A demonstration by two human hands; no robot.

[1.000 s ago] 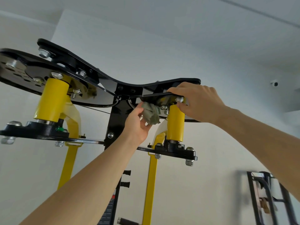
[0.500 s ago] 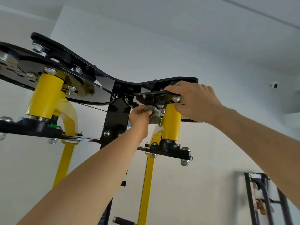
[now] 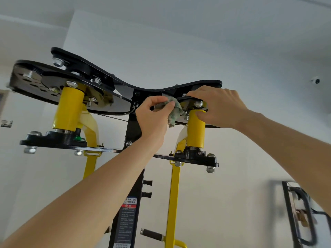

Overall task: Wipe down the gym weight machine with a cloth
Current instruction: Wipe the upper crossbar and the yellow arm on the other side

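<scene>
Hanging from the left hand [image 3: 154, 119], the cloth [image 3: 174, 110] is seen as a small, crumpled, grey-green wad with a loose tail. It is pinched between thumb and fingers and pressed to the edge of the black plate [image 3: 189, 98] at the top of the weight machine [image 3: 131, 129], just beside the yellow sleeve [image 3: 196, 131]. The plate is gripped by the right hand [image 3: 220, 106], with fingers curled over its top and the thumb laid against the sleeve. Compared with half a second earlier, the cloth has been raised from under the plate to its edge; the right hand's grip is unchanged.
</scene>
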